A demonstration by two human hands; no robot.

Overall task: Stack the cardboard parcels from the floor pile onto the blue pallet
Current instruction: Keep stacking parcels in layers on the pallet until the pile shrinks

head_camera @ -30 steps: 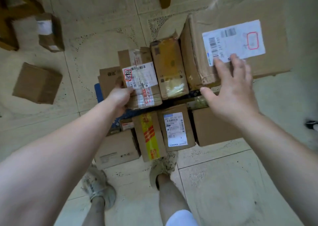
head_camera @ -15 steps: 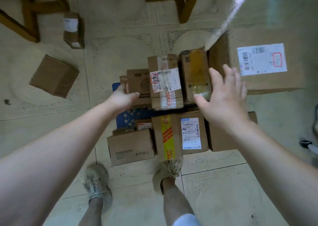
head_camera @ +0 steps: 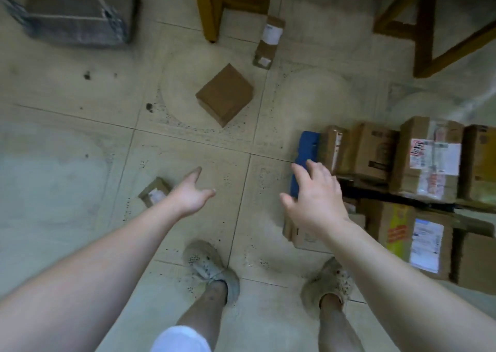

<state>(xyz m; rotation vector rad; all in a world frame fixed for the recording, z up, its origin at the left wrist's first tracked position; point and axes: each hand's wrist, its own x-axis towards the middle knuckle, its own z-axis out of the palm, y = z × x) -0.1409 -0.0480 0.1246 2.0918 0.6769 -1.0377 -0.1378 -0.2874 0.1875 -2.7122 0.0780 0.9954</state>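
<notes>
The blue pallet (head_camera: 306, 158) lies at the right, only its left edge showing under several stacked cardboard parcels (head_camera: 426, 161). Loose parcels rest on the tiled floor: a plain brown box (head_camera: 224, 94) in the middle, a tall narrow parcel (head_camera: 268, 43) with a white label behind it, and a small labelled parcel (head_camera: 154, 192) near my left wrist. My left hand (head_camera: 192, 194) hovers open above the floor, empty, beside the small parcel. My right hand (head_camera: 314, 198) is open and empty over the pallet's left edge.
Wooden furniture legs (head_camera: 212, 8) stand at the back centre and more wooden framing (head_camera: 429, 35) at the back right. A large wrapped box (head_camera: 77, 11) sits at the back left. My two feet in pale shoes (head_camera: 212, 268) stand on the tiles below.
My view has swung left, away from the pallet stack toward the loose parcels on the floor. Both hands have left the stacked parcels and now hang open over the floor and pallet edge.
</notes>
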